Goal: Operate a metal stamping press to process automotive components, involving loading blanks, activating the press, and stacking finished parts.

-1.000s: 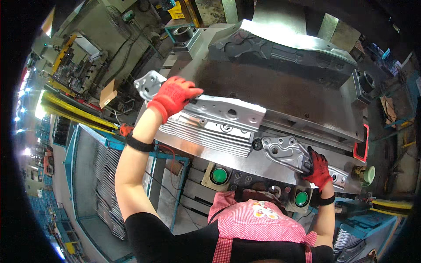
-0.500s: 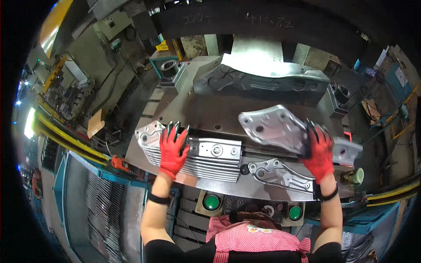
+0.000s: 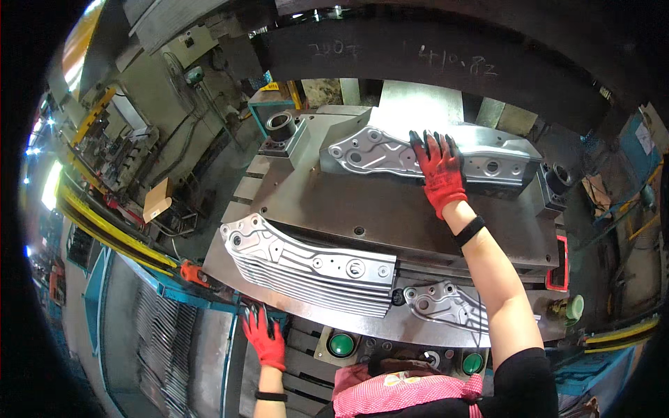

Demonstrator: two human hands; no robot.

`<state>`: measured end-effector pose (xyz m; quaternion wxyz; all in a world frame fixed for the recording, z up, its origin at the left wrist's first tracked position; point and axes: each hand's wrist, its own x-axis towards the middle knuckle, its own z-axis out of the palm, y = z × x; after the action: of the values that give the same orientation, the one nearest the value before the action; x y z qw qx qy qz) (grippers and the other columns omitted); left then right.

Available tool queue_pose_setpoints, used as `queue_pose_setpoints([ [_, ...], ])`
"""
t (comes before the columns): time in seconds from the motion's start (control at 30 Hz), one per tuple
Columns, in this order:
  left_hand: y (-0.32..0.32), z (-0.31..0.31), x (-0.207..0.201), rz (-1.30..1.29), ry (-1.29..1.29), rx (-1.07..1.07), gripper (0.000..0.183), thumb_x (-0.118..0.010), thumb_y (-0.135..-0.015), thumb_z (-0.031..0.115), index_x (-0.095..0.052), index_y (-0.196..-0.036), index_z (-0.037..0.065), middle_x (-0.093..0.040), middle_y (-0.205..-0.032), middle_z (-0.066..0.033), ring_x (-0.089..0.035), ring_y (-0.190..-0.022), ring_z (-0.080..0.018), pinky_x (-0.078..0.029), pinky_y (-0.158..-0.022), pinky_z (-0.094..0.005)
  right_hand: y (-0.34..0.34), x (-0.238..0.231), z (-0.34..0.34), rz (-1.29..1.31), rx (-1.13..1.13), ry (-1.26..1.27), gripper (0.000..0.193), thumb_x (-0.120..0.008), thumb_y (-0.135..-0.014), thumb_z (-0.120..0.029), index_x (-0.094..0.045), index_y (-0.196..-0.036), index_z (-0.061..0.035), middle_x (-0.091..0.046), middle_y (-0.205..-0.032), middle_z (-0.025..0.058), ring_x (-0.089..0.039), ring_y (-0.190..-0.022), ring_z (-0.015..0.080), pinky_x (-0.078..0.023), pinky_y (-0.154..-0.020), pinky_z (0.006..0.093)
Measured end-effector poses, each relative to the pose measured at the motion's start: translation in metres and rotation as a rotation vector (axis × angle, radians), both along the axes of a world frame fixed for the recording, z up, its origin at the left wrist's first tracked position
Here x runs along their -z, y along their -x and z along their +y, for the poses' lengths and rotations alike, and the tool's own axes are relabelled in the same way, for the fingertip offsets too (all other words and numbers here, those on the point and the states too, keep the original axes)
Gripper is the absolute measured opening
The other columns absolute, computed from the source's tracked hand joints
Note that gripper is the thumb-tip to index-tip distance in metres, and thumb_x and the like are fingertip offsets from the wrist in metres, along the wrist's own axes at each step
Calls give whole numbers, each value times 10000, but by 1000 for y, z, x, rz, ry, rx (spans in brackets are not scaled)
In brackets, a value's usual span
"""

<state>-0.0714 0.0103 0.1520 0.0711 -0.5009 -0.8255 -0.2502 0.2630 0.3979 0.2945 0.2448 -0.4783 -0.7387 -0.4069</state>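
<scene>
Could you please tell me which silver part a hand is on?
The farthest part, under the right hand; no hand is on the stacked parts or the single lower-right part.

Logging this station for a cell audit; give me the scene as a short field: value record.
Right hand: red glove, fingers extended, laid on a metal plate
Metal plate: long, grey, with holes; lying on the block at the far side
Left hand: red glove, fingers spread, holding nothing, by the near edge of the table
Stack: similar plates piled at the table's left
Separate plate: right of the stack, partly hidden by the right forearm
Buttons: two, green, at the near side
</scene>
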Motion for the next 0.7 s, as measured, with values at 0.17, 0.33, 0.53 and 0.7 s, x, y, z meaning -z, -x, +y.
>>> queue_pose_setpoints([
  [0.17,-33,-23,78,-343,383,109,675,-647,-733,306,-381,-1324,117,-354,-1342,-212,-283,-1251,-412,-225,-1023,-514,-15,-14,-10,-6,11,180,730,-609,-730,-130,-265,-1372,-177,-309,-1359,149,-304,-1243,347,-206,-1047,501],
  [0.33,-23,-36,204,-1041,536,56,921,-696,-694,482,-262,-1379,43,-323,-1370,-233,-360,-1232,-357,-321,-1001,-403,-58,-59,-134,319,-134,455,888,-731,-624,-329,-293,-1354,-75,-299,-1357,190,-256,-1270,390,-175,-1048,513],
  [0.53,-54,4,179,-1091,697,103,1303,-814,-484,546,-80,-1390,-34,-281,-1386,-242,-269,-1307,-294,-285,-1046,-340,-221,53,-327,998,405,265,898,-712,-704,-254,-188,-1378,29,-220,-1420,220,-186,-1325,354,-133,-1087,421],
  [0.7,-41,8,195,-919,775,165,1359,-841,-423,532,-74,-1382,-52,-253,-1397,-245,-274,-1304,-293,-284,-1049,-345,-325,308,-476,1420,787,882,816,-633,-802,-330,-188,-1371,50,-247,-1420,205,-254,-1308,292,-196,-1074,389],
])
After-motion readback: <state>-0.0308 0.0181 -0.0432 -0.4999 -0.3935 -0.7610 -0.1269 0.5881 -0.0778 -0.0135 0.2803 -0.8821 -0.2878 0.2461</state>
